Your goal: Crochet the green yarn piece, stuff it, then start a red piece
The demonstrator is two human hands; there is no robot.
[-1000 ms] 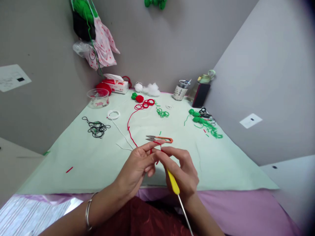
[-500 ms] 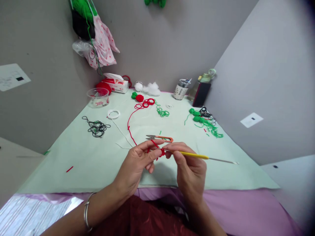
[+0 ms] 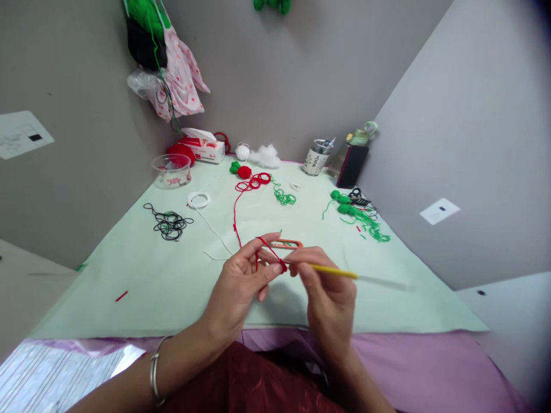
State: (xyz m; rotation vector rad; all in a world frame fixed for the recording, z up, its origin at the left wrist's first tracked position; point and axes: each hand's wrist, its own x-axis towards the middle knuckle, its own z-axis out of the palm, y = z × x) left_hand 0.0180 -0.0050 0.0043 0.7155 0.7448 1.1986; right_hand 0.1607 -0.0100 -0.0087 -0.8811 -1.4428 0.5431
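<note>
My left hand pinches a small red crochet piece between thumb and fingers. Red yarn runs taut from that piece over my raised left index finger, and its tail trails back across the table. In my right hand is a crochet hook with a yellow handle, held like a pen; its working tip meets the red piece, partly hidden by fingers. The hook's far metal end is blurred. Orange thread snips lie just beyond my hands, their blades covered by my left fingers.
Black yarn and a white yarn ring lie left. A red and green crochet piece and green yarn lie farther back. Green balls with strands are at right. A clear tub, tissue box, pen tin and phone stand behind.
My left index finger has lifted, drawing the red yarn into a longer taut line. The trailing strand has shifted right. My right hand and the hook have moved slightly left.
</note>
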